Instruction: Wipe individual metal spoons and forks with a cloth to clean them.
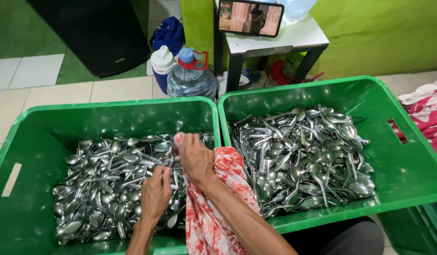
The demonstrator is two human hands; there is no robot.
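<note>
two green crates [303, 94] stand side by side, each heaped with metal spoons [298, 156] too many to count. one red-and-white cloth [214, 212] hangs over the crates' shared rim. behind the crates: one water bottle [191, 75], one white-lidded jug [162, 63], one small table [294, 40] bearing one phone [250, 18].

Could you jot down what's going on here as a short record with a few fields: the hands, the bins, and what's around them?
Left hand: over the left crate, fingers among the spoons, apparently gripping one.
Right hand: wrapped in a red and white cloth, closed on something at the crates' shared edge.
Left crate: green plastic, holding a heap of metal spoons.
Right crate: green plastic, holding another spoon heap.
Behind: large water bottle, small white table with a phone on it.
</note>
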